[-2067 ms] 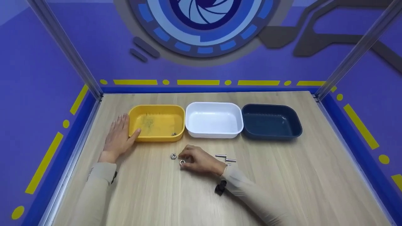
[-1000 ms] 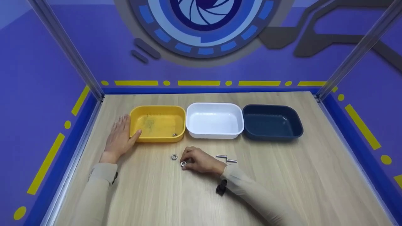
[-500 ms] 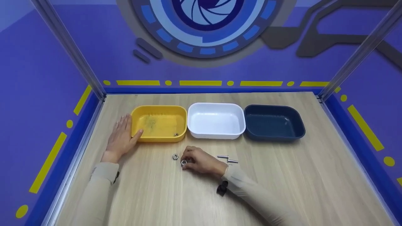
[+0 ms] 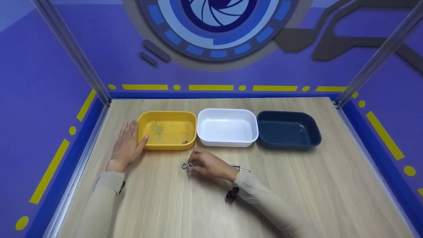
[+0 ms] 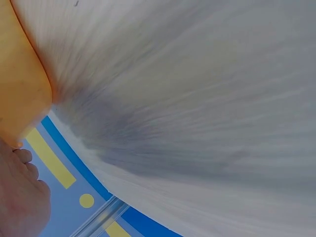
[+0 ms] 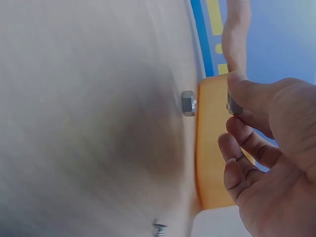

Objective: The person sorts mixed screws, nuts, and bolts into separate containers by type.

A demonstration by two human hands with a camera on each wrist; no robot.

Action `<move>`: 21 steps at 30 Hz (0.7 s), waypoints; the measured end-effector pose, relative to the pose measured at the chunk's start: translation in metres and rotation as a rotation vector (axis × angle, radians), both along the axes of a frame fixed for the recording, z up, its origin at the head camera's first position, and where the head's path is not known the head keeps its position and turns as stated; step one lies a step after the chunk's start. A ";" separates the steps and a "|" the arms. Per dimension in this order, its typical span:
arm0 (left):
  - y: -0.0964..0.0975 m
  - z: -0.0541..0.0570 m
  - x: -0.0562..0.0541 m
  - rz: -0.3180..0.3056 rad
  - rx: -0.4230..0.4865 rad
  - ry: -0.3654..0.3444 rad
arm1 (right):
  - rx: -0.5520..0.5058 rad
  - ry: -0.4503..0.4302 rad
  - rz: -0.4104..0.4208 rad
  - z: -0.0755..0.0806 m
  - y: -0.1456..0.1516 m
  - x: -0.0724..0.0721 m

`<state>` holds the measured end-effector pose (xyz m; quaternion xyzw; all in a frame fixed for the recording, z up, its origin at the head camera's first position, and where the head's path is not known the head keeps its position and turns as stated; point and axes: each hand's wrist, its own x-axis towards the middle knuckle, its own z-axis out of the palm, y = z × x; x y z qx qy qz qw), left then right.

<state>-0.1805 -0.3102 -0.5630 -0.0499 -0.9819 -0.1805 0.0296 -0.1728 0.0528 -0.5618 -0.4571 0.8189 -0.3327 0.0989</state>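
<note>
My right hand (image 4: 211, 164) pinches a steel hex nut (image 6: 233, 105) between thumb and index finger, its other fingers loosely bent. Just left of it in the head view, a second hex nut (image 4: 184, 165) lies on the wooden table. My left hand (image 4: 127, 147) lies flat with straight fingers along the left side of the yellow tray (image 4: 167, 146), thumb at its front rim. In that tray's front right corner sits a small metal piece (image 4: 185, 142). Two thin bolts (image 4: 245, 170) are partly covered by the right wrist in the head view.
A white tray (image 4: 227, 144) and a dark blue tray (image 4: 287, 145) stand right of the yellow one, side by side in a row. Behind them rises a purple patterned wall (image 4: 99, 59). Metal posts (image 4: 373, 56) mark the back corners.
My right hand has lifted the pinched nut and shifted slightly up and left, bringing it beside the nut on the table. The wrist now covers more of the bolts. My left hand stays put.
</note>
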 end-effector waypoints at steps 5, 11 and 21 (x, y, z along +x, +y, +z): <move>0.001 0.001 0.002 -0.003 -0.008 0.032 | -0.003 0.014 -0.018 0.010 -0.004 -0.004; 0.000 0.001 0.001 -0.002 -0.005 0.030 | 0.009 0.037 -0.026 0.023 -0.012 -0.010; -0.001 -0.002 -0.002 0.010 -0.010 0.014 | -0.026 0.060 0.000 0.040 -0.024 -0.020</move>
